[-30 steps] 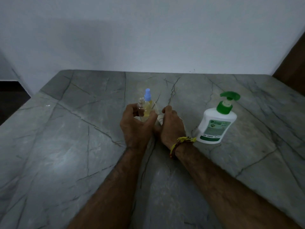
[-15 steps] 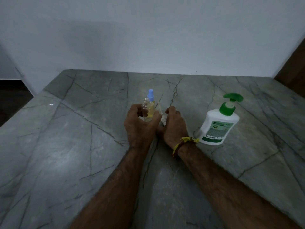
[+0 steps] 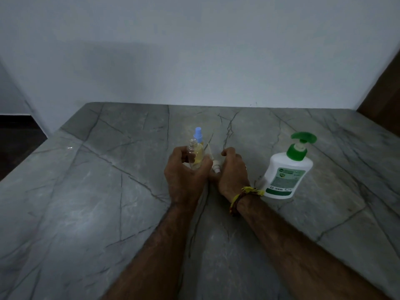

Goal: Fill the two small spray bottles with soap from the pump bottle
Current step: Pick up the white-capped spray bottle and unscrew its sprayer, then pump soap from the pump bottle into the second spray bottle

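Uncapped clear plastic spray bottle [image 3: 194, 155], holding yellowish liquid, upright in left hand [image 3: 186, 172].
Left fingers clamp it; right hand [image 3: 232, 172] curls around white sprayer cap [image 3: 216, 167].

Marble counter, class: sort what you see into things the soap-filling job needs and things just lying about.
Needed: pump bottle; open spray bottle in left hand; blue-capped spray bottle; white sprayer top by right hand.

Lying about: nothing seen.

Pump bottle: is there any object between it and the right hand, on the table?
Nothing visible stands between them. The pump bottle stands upright on the table just right of the right hand, bare stone between. That hand already holds a white sprayer cap; the left hand holds the open spray bottle.
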